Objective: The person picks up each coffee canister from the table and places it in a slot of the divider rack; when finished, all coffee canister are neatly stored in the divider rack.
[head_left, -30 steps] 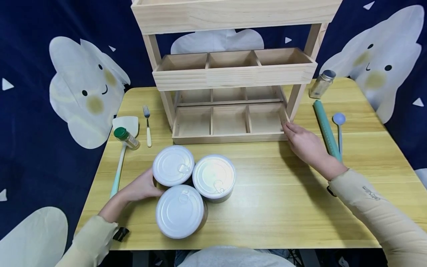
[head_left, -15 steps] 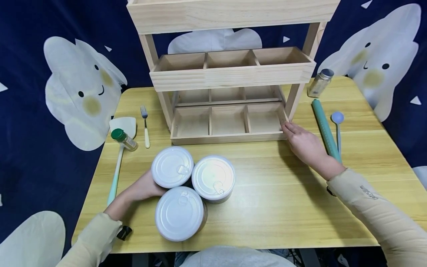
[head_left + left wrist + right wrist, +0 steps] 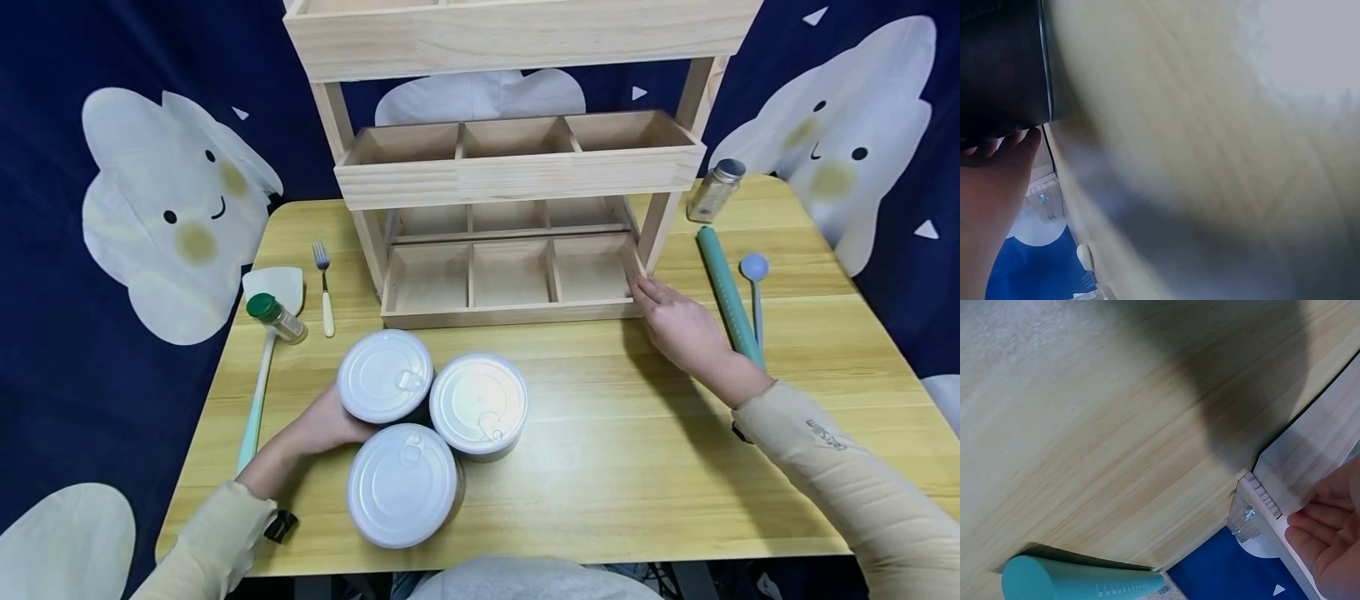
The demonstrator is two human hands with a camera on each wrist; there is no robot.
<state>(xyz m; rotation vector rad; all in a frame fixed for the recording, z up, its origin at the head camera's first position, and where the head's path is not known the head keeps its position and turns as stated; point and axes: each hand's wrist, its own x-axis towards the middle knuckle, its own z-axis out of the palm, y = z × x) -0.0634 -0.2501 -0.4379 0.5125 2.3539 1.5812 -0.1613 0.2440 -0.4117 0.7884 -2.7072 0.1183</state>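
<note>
My left hand [image 3: 330, 421] holds the back-left can [image 3: 386, 376] of a cluster of three, its fingertips mostly hidden behind the lids. In the left wrist view the fingers [image 3: 1019, 147] lie against the can's dark side. The second can [image 3: 479, 405] stands to its right and the third can [image 3: 403, 485] in front; all have pale plastic lids with pull tabs beneath. My right hand [image 3: 682, 325] grips the right front corner of the bottom tray of a three-tier wooden rack [image 3: 510, 313]. In the right wrist view, bent fingers [image 3: 1319, 528] touch the tray's end.
Left on the table lie a spatula [image 3: 257, 400], a green-capped spice jar [image 3: 276, 317] across it, and a fork [image 3: 325, 292]. At right are a teal cylinder [image 3: 729, 296], a blue spoon [image 3: 755, 287] and a grey-capped jar [image 3: 716, 191]. A cloud-patterned cloth [image 3: 45, 250] hangs behind.
My left hand has slid a little further in between the back-left and front cans, hiding its fingertips. The right hand keeps its place at the tray corner. The head view has shifted slightly.
</note>
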